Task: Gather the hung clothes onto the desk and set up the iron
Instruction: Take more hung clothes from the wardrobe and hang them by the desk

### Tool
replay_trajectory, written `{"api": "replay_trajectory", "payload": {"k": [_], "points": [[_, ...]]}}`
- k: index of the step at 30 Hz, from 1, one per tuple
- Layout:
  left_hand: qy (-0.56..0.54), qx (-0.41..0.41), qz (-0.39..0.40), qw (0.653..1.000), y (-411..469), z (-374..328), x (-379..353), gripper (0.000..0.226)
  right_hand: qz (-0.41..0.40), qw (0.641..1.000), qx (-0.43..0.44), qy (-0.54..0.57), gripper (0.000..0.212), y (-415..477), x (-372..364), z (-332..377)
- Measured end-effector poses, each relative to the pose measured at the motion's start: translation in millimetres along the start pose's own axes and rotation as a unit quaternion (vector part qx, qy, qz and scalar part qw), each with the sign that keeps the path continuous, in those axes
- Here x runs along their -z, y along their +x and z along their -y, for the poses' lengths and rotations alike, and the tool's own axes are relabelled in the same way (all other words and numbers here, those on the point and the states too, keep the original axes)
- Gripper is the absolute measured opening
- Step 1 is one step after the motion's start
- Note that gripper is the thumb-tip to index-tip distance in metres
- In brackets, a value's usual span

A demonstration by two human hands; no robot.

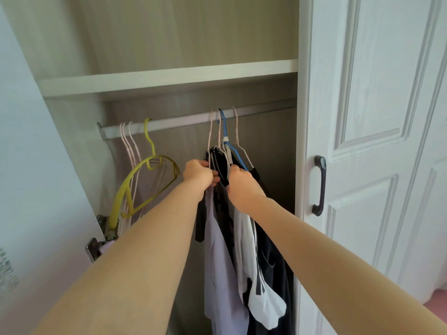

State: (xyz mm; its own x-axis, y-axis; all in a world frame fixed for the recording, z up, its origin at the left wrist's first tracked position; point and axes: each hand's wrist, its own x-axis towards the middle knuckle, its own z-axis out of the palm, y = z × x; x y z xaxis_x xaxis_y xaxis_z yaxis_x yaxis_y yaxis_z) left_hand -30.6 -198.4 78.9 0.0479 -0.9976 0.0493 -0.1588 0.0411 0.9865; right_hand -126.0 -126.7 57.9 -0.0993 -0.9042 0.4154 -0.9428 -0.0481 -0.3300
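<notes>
My left hand (198, 174) and right hand (242, 182) each clutch the shoulders of the bunched clothes (225, 250), which hang on the wardrobe rail (169, 124), so that all the hooks can come off together. The empty yellow hanger (145, 180) hangs well left. The shelf (169, 78) just above probably limits my lift.

the rail (169, 123) looks like smooth metal, the clothes (225, 274) are soft cloth, and the closet wall (169, 32) is matt wood.
</notes>
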Motion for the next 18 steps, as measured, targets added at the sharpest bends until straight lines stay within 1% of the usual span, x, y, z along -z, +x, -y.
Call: {"api": "replay_trajectory", "payload": {"k": [2,4,7,9,10,12,15,18], "points": [[-0.119,0.044,0.005,0.992,-3,-4,-1,0.021,0.013,0.999,-0.017,0.031,0.033,3,0,5],[-0.174,0.061,0.021,0.983,-7,-4,2,0.016,0.015,0.995,-0.041,0.091,0.032,5,1,9],[-0.205,0.062,0.048,0.976,-12,0,12,0.017,0.02,0.986,-0.063,0.15,0.033,7,4,16],[-0.243,0.08,0.046,0.966,-11,4,19,0.019,0.032,0.982,-0.074,0.171,0.033,8,5,16],[-0.256,0.087,0.035,0.962,-9,5,23,0.016,0.038,0.975,-0.086,0.199,0.031,9,6,16],[-0.265,0.086,0.015,0.96,-5,5,28,0.009,0.051,0.959,-0.114,0.255,0.02,14,5,14],[-0.269,0.077,0.022,0.96,-3,1,32,0.013,0.061,0.944,-0.138,0.293,0.007,19,4,16],[-0.276,0.084,0.023,0.957,-1,-8,31,0.015,0.059,0.936,-0.15,0.314,0.012,21,6,17]]}}
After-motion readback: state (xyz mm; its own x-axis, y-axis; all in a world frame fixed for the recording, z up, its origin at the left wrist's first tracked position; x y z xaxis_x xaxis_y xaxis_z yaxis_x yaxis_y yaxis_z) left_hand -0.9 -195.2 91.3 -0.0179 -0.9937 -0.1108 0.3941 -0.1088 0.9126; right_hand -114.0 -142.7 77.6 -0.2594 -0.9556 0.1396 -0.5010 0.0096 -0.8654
